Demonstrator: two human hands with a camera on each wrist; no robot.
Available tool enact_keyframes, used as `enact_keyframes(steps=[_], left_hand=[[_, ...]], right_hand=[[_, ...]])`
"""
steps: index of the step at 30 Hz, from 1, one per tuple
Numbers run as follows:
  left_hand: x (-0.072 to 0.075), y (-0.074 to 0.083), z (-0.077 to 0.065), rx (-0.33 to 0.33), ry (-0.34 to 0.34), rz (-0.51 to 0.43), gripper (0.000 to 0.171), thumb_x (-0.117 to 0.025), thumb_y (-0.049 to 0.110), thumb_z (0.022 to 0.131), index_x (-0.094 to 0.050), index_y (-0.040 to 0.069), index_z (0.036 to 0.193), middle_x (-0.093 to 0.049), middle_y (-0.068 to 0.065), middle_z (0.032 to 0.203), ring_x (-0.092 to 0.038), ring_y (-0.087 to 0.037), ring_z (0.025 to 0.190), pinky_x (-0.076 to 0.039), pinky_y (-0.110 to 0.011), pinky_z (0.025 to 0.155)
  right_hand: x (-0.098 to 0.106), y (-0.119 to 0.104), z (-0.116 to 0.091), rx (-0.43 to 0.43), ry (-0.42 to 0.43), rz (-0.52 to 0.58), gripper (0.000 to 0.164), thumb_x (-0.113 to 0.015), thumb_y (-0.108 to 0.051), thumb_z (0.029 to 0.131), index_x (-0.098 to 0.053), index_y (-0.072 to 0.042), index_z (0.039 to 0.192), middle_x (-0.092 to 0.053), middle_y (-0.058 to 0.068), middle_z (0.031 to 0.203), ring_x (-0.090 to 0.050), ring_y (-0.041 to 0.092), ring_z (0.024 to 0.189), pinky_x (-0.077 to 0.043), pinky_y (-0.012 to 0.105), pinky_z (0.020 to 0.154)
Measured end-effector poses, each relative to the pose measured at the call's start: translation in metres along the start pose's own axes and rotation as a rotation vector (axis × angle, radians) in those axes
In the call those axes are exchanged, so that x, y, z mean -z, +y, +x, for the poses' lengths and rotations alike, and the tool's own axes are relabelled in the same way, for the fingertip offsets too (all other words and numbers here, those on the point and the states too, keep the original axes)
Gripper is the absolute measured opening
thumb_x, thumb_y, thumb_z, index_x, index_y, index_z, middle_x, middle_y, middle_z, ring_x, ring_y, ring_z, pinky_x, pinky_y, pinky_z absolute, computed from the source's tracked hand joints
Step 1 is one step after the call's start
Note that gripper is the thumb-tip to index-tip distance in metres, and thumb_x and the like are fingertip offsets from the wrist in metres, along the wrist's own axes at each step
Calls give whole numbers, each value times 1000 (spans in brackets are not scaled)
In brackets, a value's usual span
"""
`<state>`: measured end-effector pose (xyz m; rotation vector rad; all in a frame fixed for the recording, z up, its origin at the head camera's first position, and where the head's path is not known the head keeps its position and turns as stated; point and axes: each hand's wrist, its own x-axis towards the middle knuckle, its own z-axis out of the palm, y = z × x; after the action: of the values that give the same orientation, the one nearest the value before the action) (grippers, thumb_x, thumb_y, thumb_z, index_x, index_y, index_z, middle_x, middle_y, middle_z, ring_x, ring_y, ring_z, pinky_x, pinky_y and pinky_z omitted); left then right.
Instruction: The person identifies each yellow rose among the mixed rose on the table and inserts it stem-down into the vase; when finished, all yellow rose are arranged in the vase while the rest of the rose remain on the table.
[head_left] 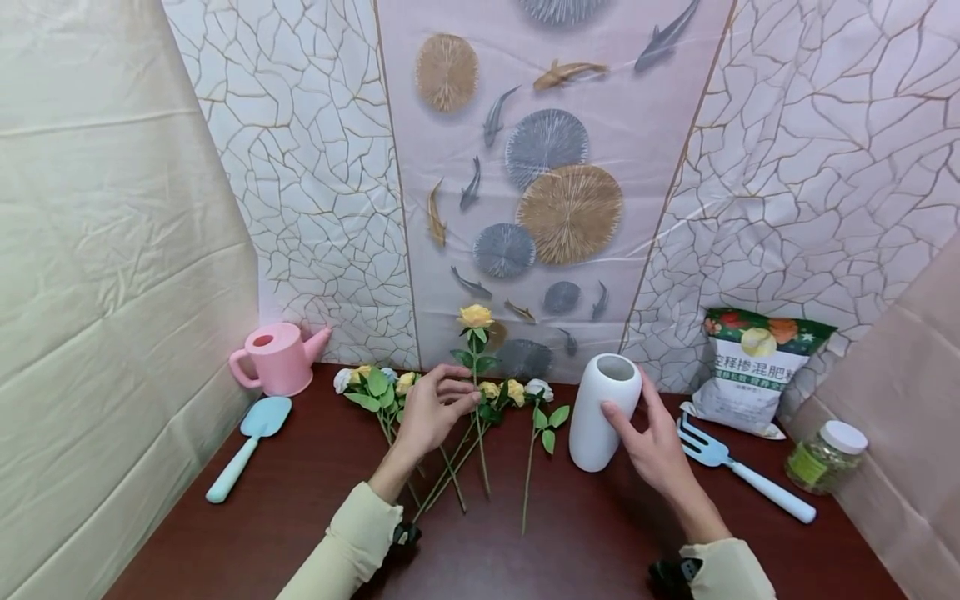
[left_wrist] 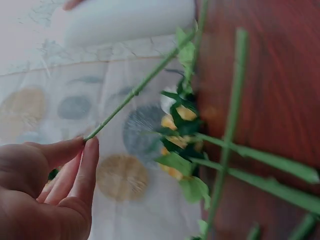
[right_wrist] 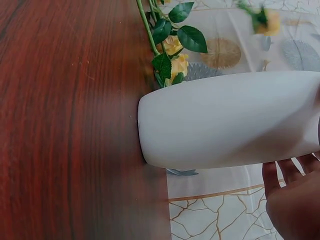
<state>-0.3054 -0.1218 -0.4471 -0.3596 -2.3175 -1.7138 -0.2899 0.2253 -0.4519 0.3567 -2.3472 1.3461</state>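
In the head view, the left hand (head_left: 437, 408) pinches the thin green stem of a yellow artificial rose (head_left: 476, 318), thumb and fingertips nearly meeting, its ruffled bloom uppermost above pointed leaves. The right hand (head_left: 654, 440), spread about as wide as the vessel, curves its thumb and fingers round a smooth white tapered vase (head_left: 587, 433) with a round mouth, standing on the reddish-brown wood-grain table (head_left: 570, 546). Long-stemmed artificial flowers (head_left: 379, 385) with layered heads lie behind and beneath the left hand, some stems crossing. A rounded pink watering can (head_left: 279, 362) and a pale-blue trowel (head_left: 246, 454) sit at the left; a pale-blue pronged hand fork (head_left: 750, 475), a crinkled printed bag (head_left: 753, 375) and a clear white-lidded jar (head_left: 823, 460) sit at the right. In the left wrist view, thumb and fingertips close on the slim, knobbed stem. In the right wrist view, fingertips rest along the vase's matt-looking wall, beside streaky dark grain.
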Motion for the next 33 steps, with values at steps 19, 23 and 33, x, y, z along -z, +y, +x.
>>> enact_keyframes(steps=[19, 23, 33], left_hand=[[-45, 121, 37, -377, 204, -498, 29, -72, 6, 92, -63, -5, 117, -73, -25, 105, -74, -40, 93, -63, -37, 79], [-57, 143, 44, -428, 219, -594, 25, -70, 7, 94, -61, -2, 115, -73, -24, 106, -74, -38, 96, -62, -40, 82], [-94, 155, 51, -482, 262, -464, 21, -72, 13, 94, -67, 4, 112, -76, -17, 100, -76, -31, 91, -63, -35, 77]], right_hand=[[-2, 2, 0, -2, 16, -4, 73, -67, -29, 98, -26, -42, 157, -53, 0, 146, -48, -4, 123, -39, 6, 94], [-1, 3, 0, -6, 20, -6, 73, -67, -30, 98, -26, -39, 158, -52, 0, 147, -48, -4, 124, -38, 5, 95], [-2, 0, -1, 4, 13, 1, 72, -67, -30, 98, -27, -40, 157, -56, 0, 143, -53, -2, 120, -46, 10, 91]])
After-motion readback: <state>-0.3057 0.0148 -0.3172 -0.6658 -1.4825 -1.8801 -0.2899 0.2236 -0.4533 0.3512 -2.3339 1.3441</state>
